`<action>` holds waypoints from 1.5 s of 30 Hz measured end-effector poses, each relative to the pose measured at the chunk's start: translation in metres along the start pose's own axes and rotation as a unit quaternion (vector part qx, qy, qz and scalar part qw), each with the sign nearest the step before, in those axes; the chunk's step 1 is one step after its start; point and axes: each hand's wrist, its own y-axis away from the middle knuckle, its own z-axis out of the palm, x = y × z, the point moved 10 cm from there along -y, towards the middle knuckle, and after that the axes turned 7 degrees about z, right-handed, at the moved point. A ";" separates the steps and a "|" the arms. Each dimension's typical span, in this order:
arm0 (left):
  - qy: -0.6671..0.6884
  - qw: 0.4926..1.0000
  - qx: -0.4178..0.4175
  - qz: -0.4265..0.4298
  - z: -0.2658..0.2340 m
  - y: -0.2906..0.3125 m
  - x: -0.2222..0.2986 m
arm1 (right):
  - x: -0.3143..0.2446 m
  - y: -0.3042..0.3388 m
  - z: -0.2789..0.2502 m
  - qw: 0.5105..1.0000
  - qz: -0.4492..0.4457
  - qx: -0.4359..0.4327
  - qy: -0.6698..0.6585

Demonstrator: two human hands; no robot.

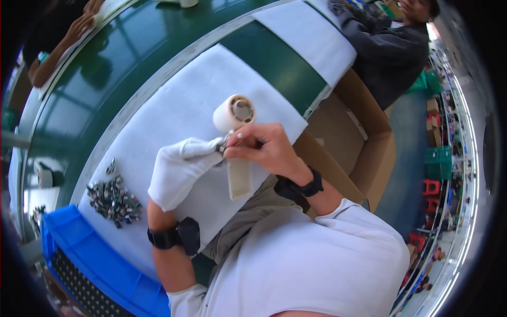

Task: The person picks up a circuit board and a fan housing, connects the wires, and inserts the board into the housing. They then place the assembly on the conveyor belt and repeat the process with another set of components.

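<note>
My left hand (182,166), in a white glove, is closed in a pinch at a small dark metallic part (220,148). Fingertips of my bare right hand (264,148) press together on the same part from the other side, and a bit of red shows between them. Below both hands lies a cream-white plastic housing (239,182) with a long open handle and a round head (227,117), shaped like a hair dryer or hand fan. My fingers cover its neck, so I cannot tell whether the small part touches it.
A pile of small metallic parts (113,199) lies on the white sheet (174,100), left of my gloved hand. A blue bin (100,264) stands at the lower left, an open cardboard box (338,127) at the right. Two other people sit across and at upper right. A tape roll (43,174) lies far left.
</note>
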 end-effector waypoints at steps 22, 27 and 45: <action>-0.011 0.997 0.068 -0.026 -0.003 -0.003 0.005 | -0.022 0.001 -0.011 0.996 -0.028 0.081 -0.022; 0.016 0.995 0.090 -0.032 -0.004 -0.002 0.006 | -0.037 0.003 -0.013 0.992 -0.052 0.101 0.060; -0.169 0.939 0.171 0.246 -0.016 0.007 0.050 | -0.076 -0.013 0.011 0.960 -0.147 0.099 0.218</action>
